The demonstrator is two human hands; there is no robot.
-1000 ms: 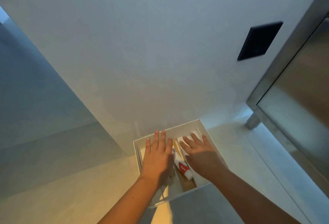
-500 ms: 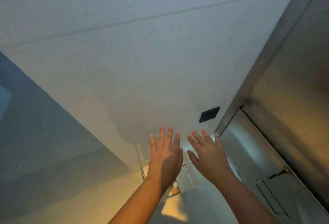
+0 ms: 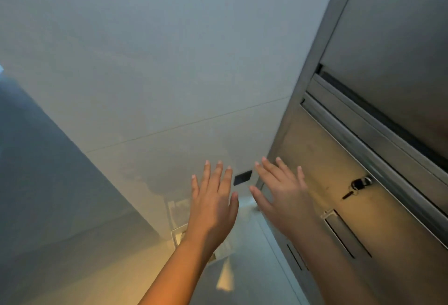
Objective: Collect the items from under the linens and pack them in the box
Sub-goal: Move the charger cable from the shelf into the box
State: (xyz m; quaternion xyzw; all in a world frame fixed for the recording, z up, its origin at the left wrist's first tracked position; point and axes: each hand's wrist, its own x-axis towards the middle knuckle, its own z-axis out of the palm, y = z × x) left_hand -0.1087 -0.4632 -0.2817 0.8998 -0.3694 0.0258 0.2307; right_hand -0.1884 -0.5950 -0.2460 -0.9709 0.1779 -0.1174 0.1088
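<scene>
My left hand and my right hand are both raised in front of the wall, palms away, fingers spread, holding nothing. The white box sits on the counter against the wall, far below the hands. Only its left corner and a strip of its near edge show around my left wrist. Its contents are hidden. No linens are in view.
A pale tiled wall fills most of the view, with a black outlet plate between my hands. A steel cabinet stands at the right, with a key hanging in its lock. The counter runs below.
Both hands have lifted out of the box and risen along the wall. The view has tilted upward, so the box has dropped almost out of sight and more of the steel cabinet shows.
</scene>
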